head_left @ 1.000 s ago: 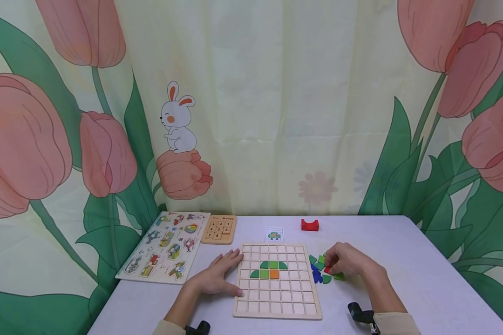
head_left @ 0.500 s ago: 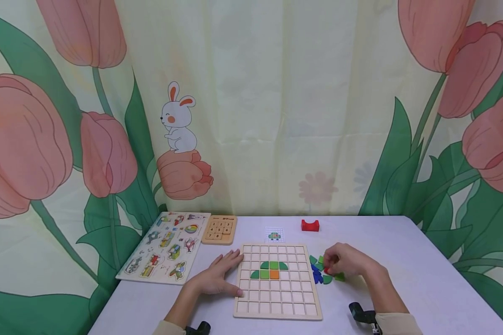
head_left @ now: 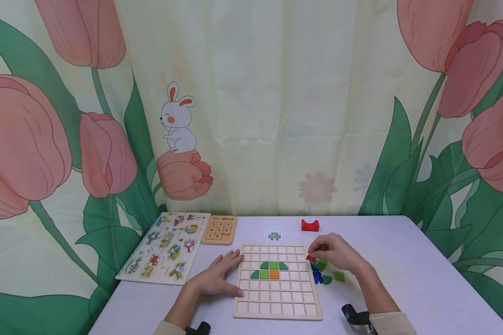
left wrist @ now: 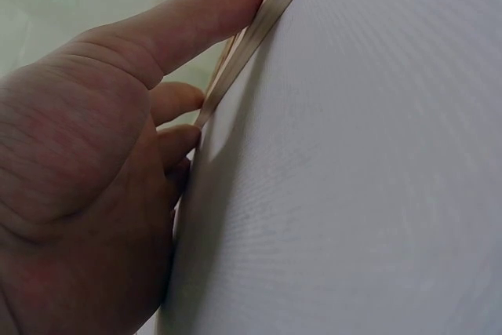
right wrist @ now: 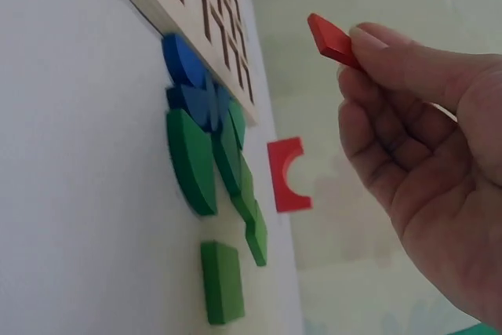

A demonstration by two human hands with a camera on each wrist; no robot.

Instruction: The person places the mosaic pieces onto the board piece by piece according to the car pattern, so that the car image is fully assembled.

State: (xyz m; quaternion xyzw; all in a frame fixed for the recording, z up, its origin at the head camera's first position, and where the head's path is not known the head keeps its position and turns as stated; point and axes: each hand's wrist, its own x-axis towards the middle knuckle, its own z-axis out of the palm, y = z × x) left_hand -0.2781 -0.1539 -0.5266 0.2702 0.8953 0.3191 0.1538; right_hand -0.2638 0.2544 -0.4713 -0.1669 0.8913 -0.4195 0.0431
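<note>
On a white-covered table (head_left: 423, 279) before a tulip-printed curtain, largest item first: a square pale wooden grid board (head_left: 277, 280) lies flat in front of the person, holding a short run of green tiles with one orange tile (head_left: 274, 274) in its middle rows. Left of it lie a wooden vehicle peg puzzle (head_left: 163, 246) and a small wooden number-slide puzzle (head_left: 220, 229); a small pattern card (head_left: 274, 234) and a red arch-shaped block (head_left: 309, 225) sit beyond the board's far edge. Left hand (head_left: 218, 278): fingers straight, palm down, pressing flat along the board's left edge, gripping nothing; the left wrist view shows fingertips against the wooden rim. Right hand (head_left: 334, 253): fingers curled, pinching a small flat red wooden tile (head_left: 310, 257) between thumb and fingertips, lifted off the table. The right wrist view shows the tile (right wrist: 332, 40) protruding from the fingertips, its free end toward the board. Position: tile hovers just beside the board's right edge, near the upper rows. Board lies to the left of the grip; the right hand is much the nearer one. Below that hand, a loose pile of green and blue wooden pieces (head_left: 320, 272) rests on the table, touching the board's right edge, with one green square (head_left: 339, 276) slightly apart.
</note>
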